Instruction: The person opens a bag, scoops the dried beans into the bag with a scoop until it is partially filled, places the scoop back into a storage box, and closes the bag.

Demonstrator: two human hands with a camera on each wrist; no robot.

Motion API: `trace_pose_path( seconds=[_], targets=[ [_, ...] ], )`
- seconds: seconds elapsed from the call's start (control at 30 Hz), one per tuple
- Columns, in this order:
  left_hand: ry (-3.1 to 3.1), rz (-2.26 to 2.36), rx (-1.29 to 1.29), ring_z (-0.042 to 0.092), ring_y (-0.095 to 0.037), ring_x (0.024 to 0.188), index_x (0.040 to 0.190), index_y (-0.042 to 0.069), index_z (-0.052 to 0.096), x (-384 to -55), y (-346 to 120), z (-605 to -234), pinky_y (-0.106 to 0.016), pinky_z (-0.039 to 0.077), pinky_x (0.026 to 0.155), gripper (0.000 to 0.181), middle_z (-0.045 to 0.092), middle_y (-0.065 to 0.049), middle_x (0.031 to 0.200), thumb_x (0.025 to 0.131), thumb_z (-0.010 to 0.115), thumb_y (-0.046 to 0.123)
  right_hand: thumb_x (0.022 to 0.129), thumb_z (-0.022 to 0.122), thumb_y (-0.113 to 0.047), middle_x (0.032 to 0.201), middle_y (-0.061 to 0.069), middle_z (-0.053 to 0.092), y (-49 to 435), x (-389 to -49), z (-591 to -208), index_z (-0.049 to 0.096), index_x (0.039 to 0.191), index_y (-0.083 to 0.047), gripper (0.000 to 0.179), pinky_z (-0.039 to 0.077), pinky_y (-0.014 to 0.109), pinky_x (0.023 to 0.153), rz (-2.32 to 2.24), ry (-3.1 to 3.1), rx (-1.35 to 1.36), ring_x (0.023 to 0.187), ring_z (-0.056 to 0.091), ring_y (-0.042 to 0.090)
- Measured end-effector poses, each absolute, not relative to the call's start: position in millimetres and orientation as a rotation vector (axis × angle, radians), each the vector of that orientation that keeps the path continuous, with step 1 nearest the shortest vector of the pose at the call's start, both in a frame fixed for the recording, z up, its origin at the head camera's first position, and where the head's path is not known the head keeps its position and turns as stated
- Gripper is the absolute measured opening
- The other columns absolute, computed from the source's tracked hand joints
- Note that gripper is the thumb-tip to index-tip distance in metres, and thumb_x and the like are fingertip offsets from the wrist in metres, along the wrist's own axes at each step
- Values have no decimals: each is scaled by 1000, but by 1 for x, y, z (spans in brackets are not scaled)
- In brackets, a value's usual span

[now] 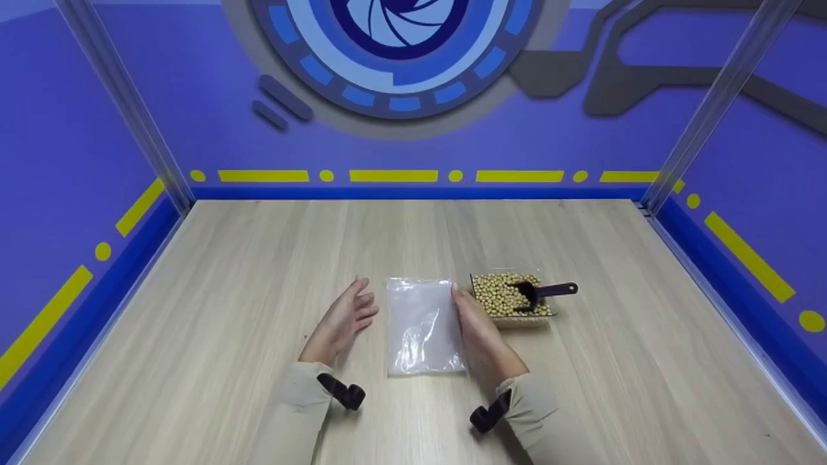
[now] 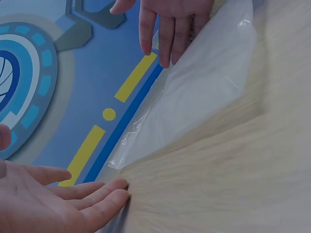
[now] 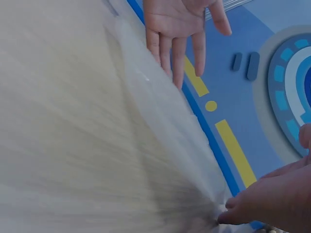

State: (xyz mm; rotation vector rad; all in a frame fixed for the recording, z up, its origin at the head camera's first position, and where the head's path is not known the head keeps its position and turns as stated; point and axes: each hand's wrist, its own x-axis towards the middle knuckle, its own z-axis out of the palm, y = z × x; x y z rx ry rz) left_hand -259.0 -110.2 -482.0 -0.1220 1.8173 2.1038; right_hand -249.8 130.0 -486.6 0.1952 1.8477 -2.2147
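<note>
A clear flat plastic bag [image 1: 423, 329] lies on the table between both hands. My left hand [image 1: 342, 320] is held just left of it, palm turned inward and fingers spread, with a gap between fingertips and bag. Along the bag's right edge, my right hand [image 1: 481, 336] touches it near the upper corner. In the left wrist view the fingers of that right hand [image 2: 170, 29] look fairly straight beside the bag [image 2: 209, 77]. Past it stands a clear box [image 1: 526, 321] of yellowish beans [image 1: 497, 294], with a black scoop [image 1: 555, 290] dug into them.
The pale wooden table [image 1: 226, 290] is bounded by blue panels [image 1: 400, 155] at the back and both sides. Metal posts [image 1: 717, 103] stand at the rear corners. The scoop's handle juts out past the box's right side.
</note>
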Motion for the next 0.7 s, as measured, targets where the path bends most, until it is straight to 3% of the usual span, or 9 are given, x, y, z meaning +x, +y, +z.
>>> trace_pose_path(
  seconds=[0.23, 0.53, 0.7],
  targets=[
    [1775, 2097, -132, 35, -40, 137, 153, 3, 15, -261, -106, -485, -48, 28, 114, 66, 22, -27, 155, 102, 29, 43, 102, 41, -32, 160, 19, 7, 123, -254, -492, 15, 152, 3, 66, 1, 46, 120, -2164, 1975, 271, 148, 1, 33],
    [1762, 2106, -169, 39, -39, 133, 152, -3, 12, -264, -102, -488, -46, 35, 109, 70, 26, -27, 153, 101, 37, 37, 98, 47, -19, 158, 25, 9, 120, -258, -498, 13, 150, 8, 68, 4, 45, 120, -2268, 1894, 293, 147, 5, 36],
    [1761, 2151, -229, 51, -25, 107, 149, -1, 22, -265, -97, -489, -35, 46, 91, 60, 37, -25, 144, 100, 42, 28, 97, 47, -13, 157, 28, 9, 117, -259, -501, 12, 148, 12, 67, 6, 45, 120, -2290, 1921, 283, 147, 6, 37]
  ],
)
